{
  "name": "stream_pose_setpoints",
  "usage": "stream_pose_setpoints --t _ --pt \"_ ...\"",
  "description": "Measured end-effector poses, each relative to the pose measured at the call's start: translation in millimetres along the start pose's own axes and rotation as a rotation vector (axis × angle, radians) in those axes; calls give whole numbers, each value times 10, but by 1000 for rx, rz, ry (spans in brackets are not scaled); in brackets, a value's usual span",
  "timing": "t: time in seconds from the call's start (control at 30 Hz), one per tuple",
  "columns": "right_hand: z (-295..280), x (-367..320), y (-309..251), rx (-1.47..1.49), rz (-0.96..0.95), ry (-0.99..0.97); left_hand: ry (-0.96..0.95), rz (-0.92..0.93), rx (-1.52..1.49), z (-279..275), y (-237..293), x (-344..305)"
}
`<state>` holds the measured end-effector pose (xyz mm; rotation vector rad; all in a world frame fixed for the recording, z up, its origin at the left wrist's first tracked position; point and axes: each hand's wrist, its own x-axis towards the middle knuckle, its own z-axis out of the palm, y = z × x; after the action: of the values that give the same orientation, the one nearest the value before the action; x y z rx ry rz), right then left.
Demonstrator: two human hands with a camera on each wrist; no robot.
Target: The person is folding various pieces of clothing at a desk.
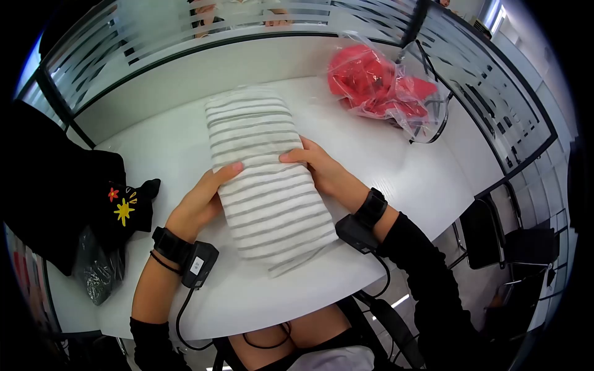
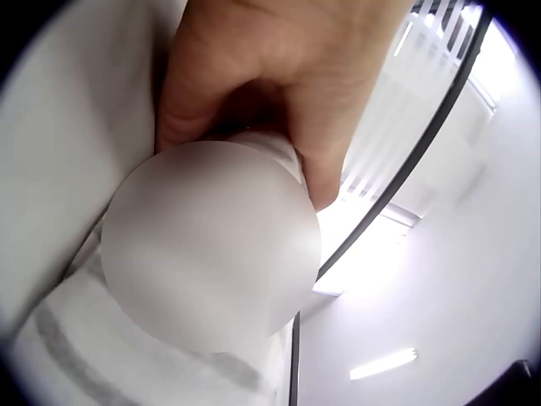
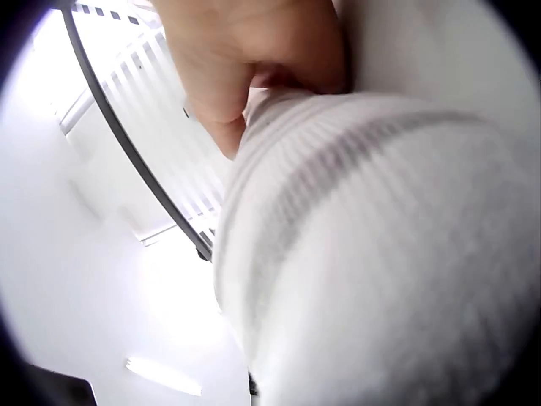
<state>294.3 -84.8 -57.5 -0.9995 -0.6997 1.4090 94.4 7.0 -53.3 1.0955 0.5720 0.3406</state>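
A white cloth with grey stripes (image 1: pixel 266 185), folded into a long, thick rectangle, lies over the white table in the head view. My left hand (image 1: pixel 201 201) grips its left edge, the thumb on top and the other fingers hidden beneath. On the opposite edge my right hand (image 1: pixel 320 166) holds it the same way, thumb over the stripes. Up close in the right wrist view, the cloth (image 3: pixel 380 237) bulges out below the pinching hand (image 3: pixel 262 51). A round pale patch covers much of the cloth in the left wrist view, under the left hand (image 2: pixel 279 76).
The white table (image 1: pixel 396 179) is bounded by a partition with striped glass (image 1: pixel 278 25). At the back right sits a clear plastic bag with something red inside (image 1: pixel 377 80). Black fabric with embroidered flowers (image 1: pixel 124 204) and a crumpled dark plastic bag (image 1: pixel 98 272) lie at the left.
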Motion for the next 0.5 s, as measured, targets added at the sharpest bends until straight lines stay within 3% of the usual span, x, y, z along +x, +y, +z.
stream_pose_setpoints --t 0.5 --pt "-32 -13 -9 -97 53 -35 2 83 -8 13 -54 -11"
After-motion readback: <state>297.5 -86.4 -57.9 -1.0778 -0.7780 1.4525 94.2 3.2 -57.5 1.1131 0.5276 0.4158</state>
